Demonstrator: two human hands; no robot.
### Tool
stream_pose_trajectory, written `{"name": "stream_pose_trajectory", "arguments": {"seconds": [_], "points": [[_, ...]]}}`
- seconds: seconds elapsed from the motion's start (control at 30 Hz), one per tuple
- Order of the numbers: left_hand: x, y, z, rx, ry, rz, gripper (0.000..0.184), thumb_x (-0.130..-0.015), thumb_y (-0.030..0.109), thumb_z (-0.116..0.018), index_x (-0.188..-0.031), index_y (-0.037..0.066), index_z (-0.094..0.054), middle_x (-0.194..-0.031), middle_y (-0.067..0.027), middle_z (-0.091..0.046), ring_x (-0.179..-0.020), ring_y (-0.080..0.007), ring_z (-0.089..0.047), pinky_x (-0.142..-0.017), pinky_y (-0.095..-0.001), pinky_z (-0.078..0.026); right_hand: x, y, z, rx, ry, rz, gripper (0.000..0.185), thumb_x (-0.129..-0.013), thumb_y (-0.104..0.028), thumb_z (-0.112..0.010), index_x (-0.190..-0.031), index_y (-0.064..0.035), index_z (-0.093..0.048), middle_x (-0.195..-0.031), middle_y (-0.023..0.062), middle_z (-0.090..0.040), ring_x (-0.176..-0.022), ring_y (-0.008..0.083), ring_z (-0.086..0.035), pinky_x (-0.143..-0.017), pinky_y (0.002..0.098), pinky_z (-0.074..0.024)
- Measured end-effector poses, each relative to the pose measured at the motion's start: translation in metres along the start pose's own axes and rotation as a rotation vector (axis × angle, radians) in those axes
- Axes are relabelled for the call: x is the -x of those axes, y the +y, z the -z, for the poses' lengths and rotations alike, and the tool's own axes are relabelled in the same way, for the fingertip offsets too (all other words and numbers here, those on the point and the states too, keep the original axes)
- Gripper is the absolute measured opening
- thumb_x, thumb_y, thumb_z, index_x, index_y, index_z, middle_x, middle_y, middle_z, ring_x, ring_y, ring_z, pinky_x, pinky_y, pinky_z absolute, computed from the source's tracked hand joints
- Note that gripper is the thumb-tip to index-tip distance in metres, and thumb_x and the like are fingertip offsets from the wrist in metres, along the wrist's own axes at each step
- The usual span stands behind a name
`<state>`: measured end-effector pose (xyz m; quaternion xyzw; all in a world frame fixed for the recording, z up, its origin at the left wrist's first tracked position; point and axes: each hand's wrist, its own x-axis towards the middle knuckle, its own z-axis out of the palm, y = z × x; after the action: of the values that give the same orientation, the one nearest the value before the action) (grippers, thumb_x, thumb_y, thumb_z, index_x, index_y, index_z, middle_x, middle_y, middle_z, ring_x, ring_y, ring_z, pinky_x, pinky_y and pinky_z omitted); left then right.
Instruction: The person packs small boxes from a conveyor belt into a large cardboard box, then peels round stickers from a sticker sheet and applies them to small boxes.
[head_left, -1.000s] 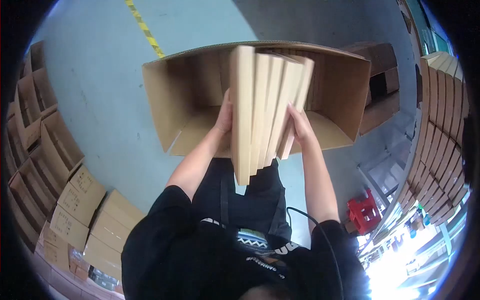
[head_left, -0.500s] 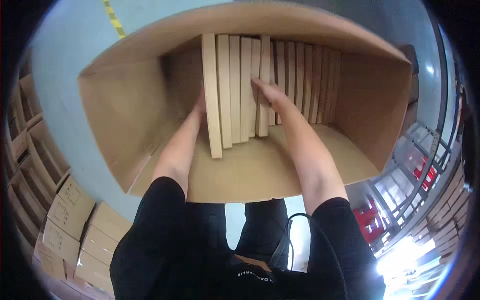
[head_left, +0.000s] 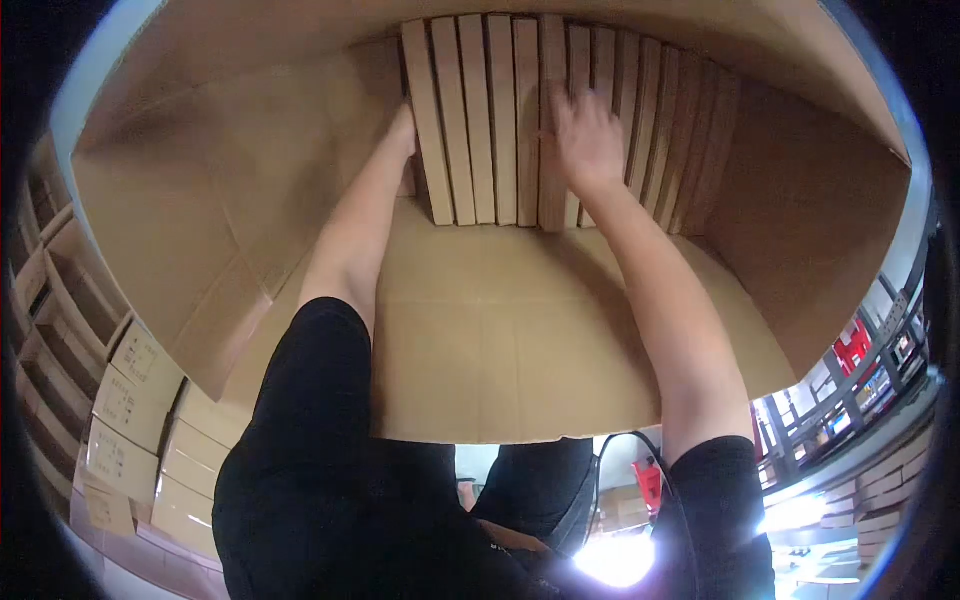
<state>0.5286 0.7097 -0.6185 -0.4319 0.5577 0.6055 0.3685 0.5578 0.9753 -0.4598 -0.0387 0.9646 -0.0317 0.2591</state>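
Observation:
Several flat brown cardboard boxes (head_left: 478, 120) stand upright side by side along the far wall inside a large open carton (head_left: 480, 340). My left hand (head_left: 403, 132) is at the outer side of the leftmost flat box, its fingers mostly hidden there. In front of the row's middle is my right hand (head_left: 588, 140), slightly blurred, with fingers apart and nothing held in them. It is close to a darker flat box (head_left: 552, 190) that sticks out a little from the others. Whether the right fingertips touch the boxes I cannot tell.
Stacked cartons with printed markings (head_left: 128, 395) stand at the lower left, outside the large carton. A grey metal rack (head_left: 850, 385) and a red object (head_left: 853, 347) are at the right. A dark cable (head_left: 635, 437) hangs near my right sleeve.
The left-hand group of flat boxes has gone deeper into the carton, now roughly level with the rest. My right hand has shifted right and opened out. The view has come closer to the carton.

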Motion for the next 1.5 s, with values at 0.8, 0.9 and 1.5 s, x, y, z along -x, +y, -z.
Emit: {"name": "stream_pose_trajectory", "arguments": {"seconds": [0.8, 0.9, 1.5], "points": [[-0.055, -0.054, 0.040, -0.292, 0.178, -0.152, 0.080, -0.097, 0.060, -0.026, -0.144, -0.005, -0.032, -0.150, -0.0238, -0.032, -0.141, -0.0360, -0.028, -0.115, -0.0417, -0.022, 0.104, 0.014, 0.115, -0.264, 0.004, 0.250, 0.055, -0.099, -0.042, -0.040, -0.141, -0.0062, -0.039, -0.154, 0.0192, -0.024, -0.143, 0.0363, -0.022, -0.114, 0.0520, -0.0244], [-0.007, -0.052, 0.045, -0.434, 0.176, -0.253, 0.076, -0.098, 0.055, -0.027, -0.141, -0.006, -0.036, -0.147, -0.0240, -0.036, -0.138, -0.0361, -0.032, -0.113, -0.0408, -0.025, 0.150, 0.018, 0.160, -0.284, 0.018, 0.248, 0.054, -0.099, -0.041, -0.041, -0.137, -0.0030, -0.045, -0.155, 0.0190, -0.023, -0.144, 0.0364, -0.021, -0.115, 0.0501, -0.0249], [0.490, 0.007, -0.080, -0.860, -0.167, -0.707, 0.024, -0.090, 0.020, -0.059, -0.095, -0.003, -0.066, -0.092, -0.0093, -0.068, -0.088, -0.0180, -0.061, -0.082, -0.0317, -0.049, 0.743, 0.049, 0.372, -0.786, 0.860, -0.760, 0.029, -0.089, -0.004, -0.054, -0.116, 0.0010, -0.061, -0.125, 0.0200, -0.059, -0.117, 0.0354, -0.056, -0.099, 0.0402, -0.0447]]}}
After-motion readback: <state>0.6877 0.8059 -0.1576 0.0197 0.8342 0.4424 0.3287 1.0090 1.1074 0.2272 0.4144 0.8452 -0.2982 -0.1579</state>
